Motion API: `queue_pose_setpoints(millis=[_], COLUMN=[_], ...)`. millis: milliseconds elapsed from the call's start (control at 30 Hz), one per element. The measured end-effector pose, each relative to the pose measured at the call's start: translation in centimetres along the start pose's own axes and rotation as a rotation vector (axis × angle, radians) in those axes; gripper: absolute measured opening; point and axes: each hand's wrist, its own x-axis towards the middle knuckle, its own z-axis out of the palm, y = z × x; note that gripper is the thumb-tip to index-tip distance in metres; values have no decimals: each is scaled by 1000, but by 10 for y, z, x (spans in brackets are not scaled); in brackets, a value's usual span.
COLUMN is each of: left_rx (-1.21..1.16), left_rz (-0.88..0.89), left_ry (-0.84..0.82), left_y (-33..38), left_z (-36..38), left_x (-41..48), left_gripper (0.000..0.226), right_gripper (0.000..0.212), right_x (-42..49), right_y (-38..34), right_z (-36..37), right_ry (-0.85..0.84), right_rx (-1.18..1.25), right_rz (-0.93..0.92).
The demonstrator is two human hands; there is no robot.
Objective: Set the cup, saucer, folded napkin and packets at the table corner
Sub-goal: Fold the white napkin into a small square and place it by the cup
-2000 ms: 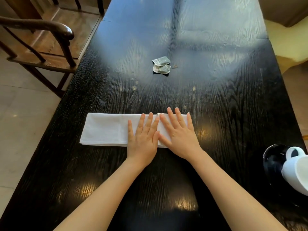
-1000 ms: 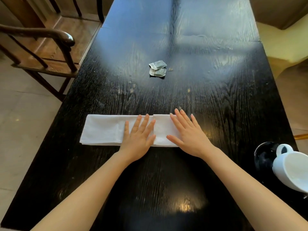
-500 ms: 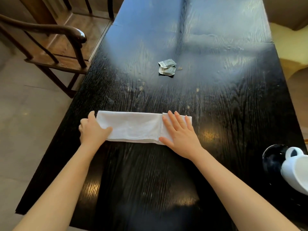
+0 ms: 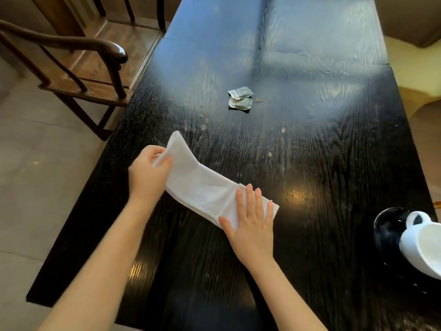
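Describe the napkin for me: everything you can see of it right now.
The napkin is plain white cloth, folded into a long narrow strip with layered edges. It lies slanted on the black table near its left edge. The left hand pinches its far end and lifts it off the wood; the right hand presses the near end flat. Nothing else touches it.

Both forearms bare, no sleeves; left hand [image 4: 148,174], right hand [image 4: 253,225] ungloved.

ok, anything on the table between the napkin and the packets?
Nothing visible. Bare tabletop separates the napkin from the packets. Left hand lifts its left end; right hand pins its right end.
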Motion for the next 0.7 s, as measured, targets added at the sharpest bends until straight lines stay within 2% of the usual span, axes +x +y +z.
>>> queue_pose_setpoints(millis=[67, 233, 333, 533, 700], left_rx=[68, 268, 444, 765, 760], left_rz=[145, 359, 473, 570, 514], left_ry=[5, -285, -376, -359, -233], left_y=[8, -28, -52, -65, -70], left_z=[19, 63, 76, 79, 68], left_x=[-32, -76, -76, -85, -104], left_gripper=[22, 47, 58, 63, 58], right_gripper=[77, 80, 82, 86, 74], right_x=[0, 0, -1, -13, -42], right_y=[-1, 6, 13, 4, -17], right_z=[1, 1, -4, -8, -22], right_ry=[4, -2, -88, -119, -146], right_rx=[8, 109, 195, 260, 333], right_rz=[-1, -41, -90, 7, 117])
